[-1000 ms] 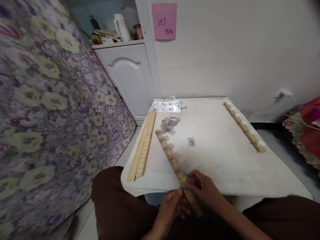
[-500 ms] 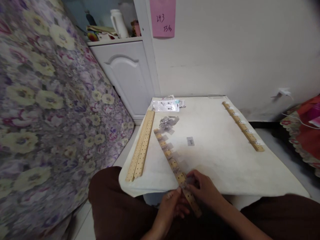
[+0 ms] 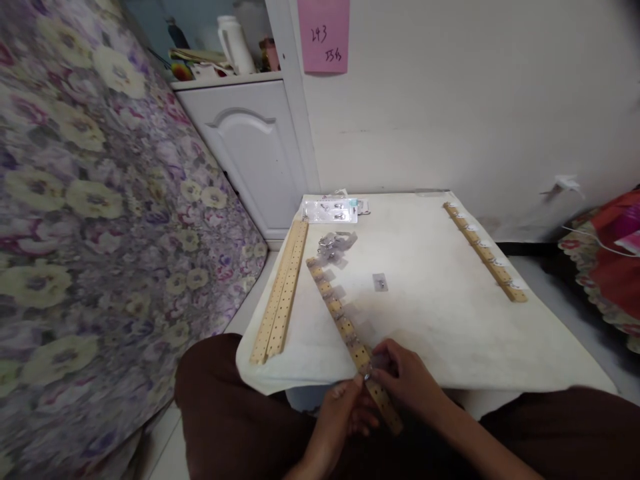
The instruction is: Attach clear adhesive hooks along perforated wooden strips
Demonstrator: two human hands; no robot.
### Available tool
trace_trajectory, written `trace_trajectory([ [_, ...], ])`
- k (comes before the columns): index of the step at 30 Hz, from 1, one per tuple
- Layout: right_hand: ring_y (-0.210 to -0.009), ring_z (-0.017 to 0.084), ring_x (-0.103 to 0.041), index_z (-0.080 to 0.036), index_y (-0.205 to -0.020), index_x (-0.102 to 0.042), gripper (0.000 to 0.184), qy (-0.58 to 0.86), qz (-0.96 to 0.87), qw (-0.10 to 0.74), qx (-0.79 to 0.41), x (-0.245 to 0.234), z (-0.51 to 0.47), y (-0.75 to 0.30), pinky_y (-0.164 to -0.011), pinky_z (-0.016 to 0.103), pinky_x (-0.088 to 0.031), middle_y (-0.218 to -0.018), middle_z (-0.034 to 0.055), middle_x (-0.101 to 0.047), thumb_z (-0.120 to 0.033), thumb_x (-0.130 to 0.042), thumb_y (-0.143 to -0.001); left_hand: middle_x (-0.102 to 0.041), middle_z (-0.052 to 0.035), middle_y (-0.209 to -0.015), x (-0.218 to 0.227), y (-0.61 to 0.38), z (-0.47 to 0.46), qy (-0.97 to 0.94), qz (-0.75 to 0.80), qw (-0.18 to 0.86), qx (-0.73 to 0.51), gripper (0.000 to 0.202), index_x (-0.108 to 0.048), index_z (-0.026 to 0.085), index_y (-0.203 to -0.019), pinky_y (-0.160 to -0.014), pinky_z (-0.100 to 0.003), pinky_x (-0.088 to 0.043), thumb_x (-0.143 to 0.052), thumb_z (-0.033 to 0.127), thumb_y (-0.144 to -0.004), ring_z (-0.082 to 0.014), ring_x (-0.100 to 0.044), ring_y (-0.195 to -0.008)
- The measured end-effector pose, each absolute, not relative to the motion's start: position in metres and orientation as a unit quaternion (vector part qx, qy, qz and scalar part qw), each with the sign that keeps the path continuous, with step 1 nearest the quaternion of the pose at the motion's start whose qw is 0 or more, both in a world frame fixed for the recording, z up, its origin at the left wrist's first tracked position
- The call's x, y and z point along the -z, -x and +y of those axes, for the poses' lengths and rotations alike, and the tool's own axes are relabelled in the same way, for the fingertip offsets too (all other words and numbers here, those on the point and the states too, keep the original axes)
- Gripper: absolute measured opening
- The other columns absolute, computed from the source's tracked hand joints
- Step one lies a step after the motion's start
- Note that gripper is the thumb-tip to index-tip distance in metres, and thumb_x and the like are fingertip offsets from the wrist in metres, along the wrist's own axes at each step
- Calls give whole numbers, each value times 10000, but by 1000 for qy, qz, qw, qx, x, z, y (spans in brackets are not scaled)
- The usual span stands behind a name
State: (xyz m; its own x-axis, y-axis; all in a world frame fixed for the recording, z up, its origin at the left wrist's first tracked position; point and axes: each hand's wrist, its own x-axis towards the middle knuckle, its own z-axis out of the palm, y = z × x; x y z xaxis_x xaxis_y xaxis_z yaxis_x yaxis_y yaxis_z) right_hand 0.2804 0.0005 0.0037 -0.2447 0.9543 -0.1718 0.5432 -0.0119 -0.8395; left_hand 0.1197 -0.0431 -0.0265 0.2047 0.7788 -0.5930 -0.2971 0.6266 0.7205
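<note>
A long wooden strip with holes point(image 3: 340, 319) lies slanted across the white table point(image 3: 450, 320), with small clear packets fixed along it. Its near end hangs over the table's front edge between my hands. My left hand point(image 3: 345, 408) is closed in a pinch against the strip's left side. My right hand point(image 3: 407, 380) is closed over the strip from the right, fingers pressing a small clear packet onto it. A single loose packet point(image 3: 380, 282) lies mid-table and a small heap of packets point(image 3: 336, 244) sits near the strip's far end.
Two bare wooden strips point(image 3: 281, 293) lie side by side along the table's left edge. Another strip with packets point(image 3: 483, 252) lies at the right. A clear packet tray point(image 3: 331, 211) sits at the back. A flowered mattress point(image 3: 100, 200) leans on the left, a white cabinet point(image 3: 250, 147) behind.
The view has drifted slightly; my hands stay at the strip's near end with only small finger movements.
</note>
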Motion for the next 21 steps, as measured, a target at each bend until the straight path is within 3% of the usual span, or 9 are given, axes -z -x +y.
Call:
trace_trajectory([
  [21, -610, 128, -505, -175, -809, -562, 118, 569, -649, 232, -448, -5, 7, -279, -558, 232, -350, -647, -21, -574, -170, -592, -695, -666, -58, -620, 32, -126, -42, -210, 524, 735, -376, 624, -594, 115, -725, -407, -206, -380, -638, 720, -581, -126, -591, -433],
])
